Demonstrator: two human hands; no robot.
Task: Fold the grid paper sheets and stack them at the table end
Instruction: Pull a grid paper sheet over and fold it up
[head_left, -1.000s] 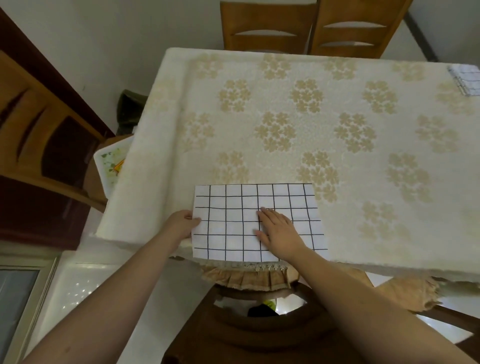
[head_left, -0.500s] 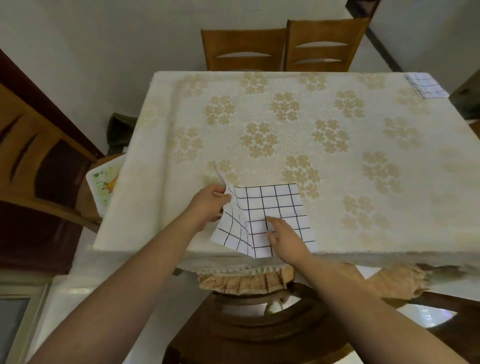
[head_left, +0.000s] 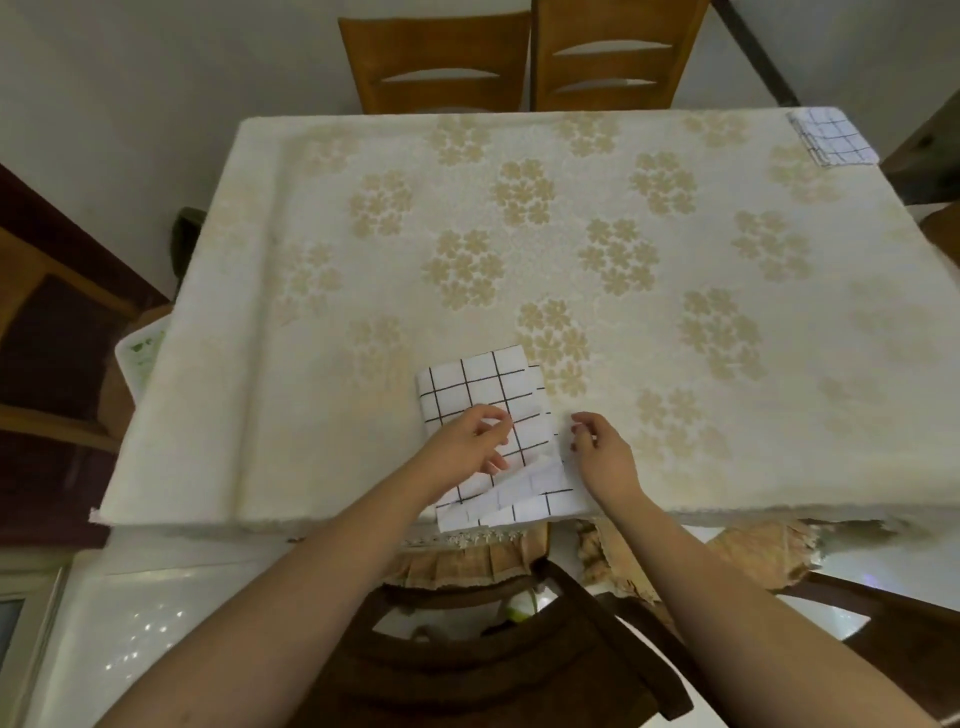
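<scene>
Both hands are working the grid sheet (head_left: 480, 387) at the desk's (head_left: 311, 415) near edge: the left hand (head_left: 465, 447) is pinching its folded-over flap, while the right hand (head_left: 602, 452), fingers loosely curled, is resting at its right edge. The finished stack (head_left: 834, 136) is lying well apart at the far right corner, nearer the right hand.

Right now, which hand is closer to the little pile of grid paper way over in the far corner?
Right. The right hand is nearer the folded stack; the left hand lies farther left on the grid paper sheet.

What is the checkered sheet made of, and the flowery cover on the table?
The checkered sheet looks like thin matte paper: it creases sharply and one flap curls up. The flowery cover looks like soft woven cloth, cream with tan flowers and a slightly fuzzy surface; it drapes over the table's edge. It could be a cloth-like plastic.
</scene>
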